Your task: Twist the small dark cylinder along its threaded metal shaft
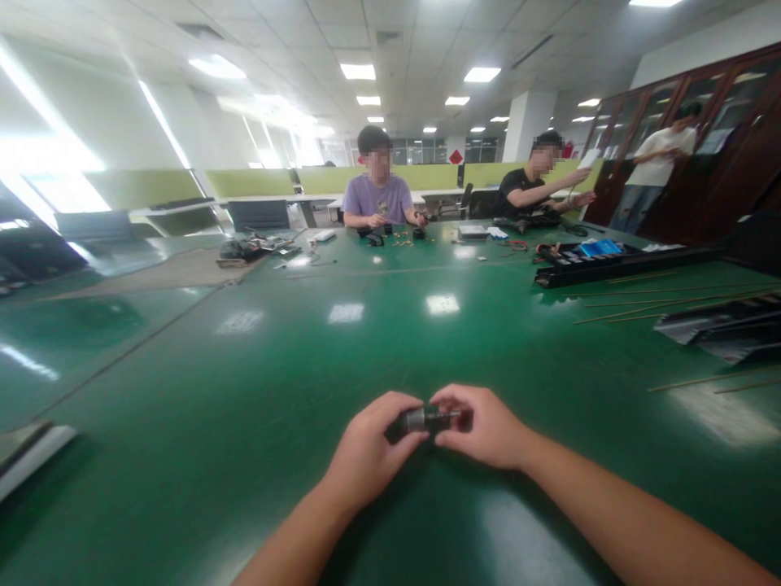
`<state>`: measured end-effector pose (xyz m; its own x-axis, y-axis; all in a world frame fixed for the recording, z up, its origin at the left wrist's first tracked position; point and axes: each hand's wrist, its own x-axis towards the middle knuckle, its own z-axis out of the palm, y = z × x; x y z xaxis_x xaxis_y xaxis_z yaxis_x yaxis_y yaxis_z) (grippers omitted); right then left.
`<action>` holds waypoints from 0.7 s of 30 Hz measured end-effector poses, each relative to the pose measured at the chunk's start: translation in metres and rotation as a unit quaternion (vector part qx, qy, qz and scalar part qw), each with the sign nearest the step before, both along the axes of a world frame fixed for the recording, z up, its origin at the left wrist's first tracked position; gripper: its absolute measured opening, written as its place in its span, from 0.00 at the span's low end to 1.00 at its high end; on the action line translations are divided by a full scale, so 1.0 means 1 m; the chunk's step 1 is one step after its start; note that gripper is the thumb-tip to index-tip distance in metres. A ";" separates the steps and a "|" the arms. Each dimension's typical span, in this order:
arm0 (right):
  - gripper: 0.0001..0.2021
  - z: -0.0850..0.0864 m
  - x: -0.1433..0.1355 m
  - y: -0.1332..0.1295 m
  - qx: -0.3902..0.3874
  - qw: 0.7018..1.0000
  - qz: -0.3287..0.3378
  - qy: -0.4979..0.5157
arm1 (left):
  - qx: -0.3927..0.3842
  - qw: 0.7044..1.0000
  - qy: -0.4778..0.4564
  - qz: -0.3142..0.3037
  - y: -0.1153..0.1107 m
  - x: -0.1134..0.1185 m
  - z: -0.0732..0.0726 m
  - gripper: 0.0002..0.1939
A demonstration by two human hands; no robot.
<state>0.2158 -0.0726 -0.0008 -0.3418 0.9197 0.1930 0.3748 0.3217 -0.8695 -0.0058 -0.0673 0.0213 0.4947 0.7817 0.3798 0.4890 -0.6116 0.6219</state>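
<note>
My left hand (381,435) is closed round a small dark cylinder with a grey metallic band (416,420), held level just above the table. From its right side a narrower dark shaft sticks out toward my right palm. Curved around that narrow end, my right hand (482,427) has its thumb and fingertips apart, with a gap visible between them and the shaft. Whether a right fingertip touches the shaft behind is hard to make out. Under both hands lies the glossy green tabletop (293,391).
Across the table one person in purple (378,195) handles small parts; another in black (525,191) lifts something white. A third person (659,163) stands by cabinets. At right are a long black tray (552,278), thin rods (616,317) and metal channels (726,330). A flat slab (33,456) lies left.
</note>
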 end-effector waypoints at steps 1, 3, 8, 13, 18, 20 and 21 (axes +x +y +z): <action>0.18 0.001 0.000 0.000 0.005 1.000 0.002 0.000 | -0.003 1.000 0.001 -0.002 0.000 0.000 0.000 0.11; 0.17 0.001 0.000 0.000 0.013 1.000 0.006 0.003 | -0.008 1.000 0.003 -0.005 -0.001 0.001 0.000 0.12; 0.13 0.005 -0.001 -0.001 0.025 1.000 0.011 -0.002 | -0.017 1.000 0.011 -0.009 0.000 0.001 -0.001 0.12; 0.11 0.008 -0.003 -0.003 0.037 0.999 0.009 -0.004 | -0.022 1.000 0.016 -0.010 -0.001 0.002 0.000 0.12; 0.10 0.008 -0.004 -0.003 0.042 0.999 0.007 -0.005 | -0.018 1.000 0.014 -0.006 -0.001 0.002 0.000 0.12; 0.09 0.008 -0.004 -0.003 0.045 0.999 0.009 -0.008 | -0.021 1.000 0.014 -0.007 0.000 0.002 0.000 0.12; 0.09 0.008 -0.004 -0.003 0.047 0.999 0.010 -0.010 | -0.022 1.000 0.013 -0.007 0.000 0.002 -0.001 0.12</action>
